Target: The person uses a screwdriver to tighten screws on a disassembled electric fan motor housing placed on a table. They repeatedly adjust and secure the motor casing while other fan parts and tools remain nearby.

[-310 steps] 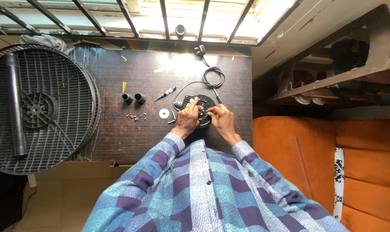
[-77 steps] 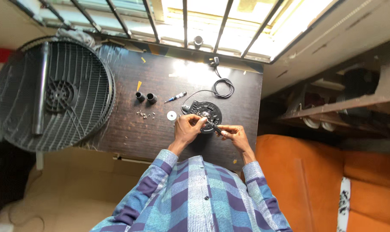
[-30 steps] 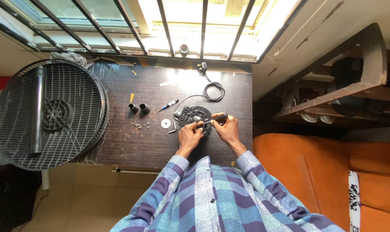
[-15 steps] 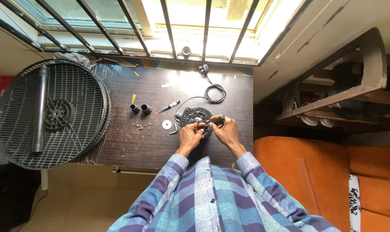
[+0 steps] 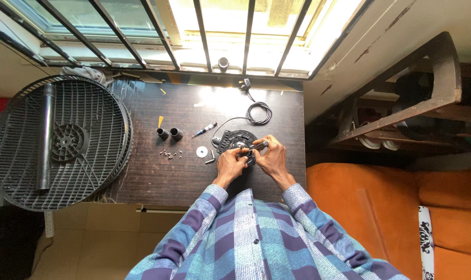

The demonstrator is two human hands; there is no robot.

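A round black motor housing (image 5: 237, 143), ribbed and metallic, lies near the right end of the dark wooden table (image 5: 157, 176). The left hand (image 5: 230, 164) pinches its near edge, fingers closed on it. The right hand (image 5: 271, 158) is wrapped around a dark-handled screwdriver (image 5: 257, 147) pointed at the housing. A black cord (image 5: 258, 111) coils behind; small screws (image 5: 170, 154), a washer (image 5: 202, 152) and a plastic fan grille (image 5: 59, 142) lie to the left.

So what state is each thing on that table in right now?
Round black motor part: flat on the table, under both hands.
Left hand: resting on the part.
Right hand: gripping a dark tool.
Cable: coiled, unplugged.
Fan grille: detached, lying flat.
Screws: loose, scattered.
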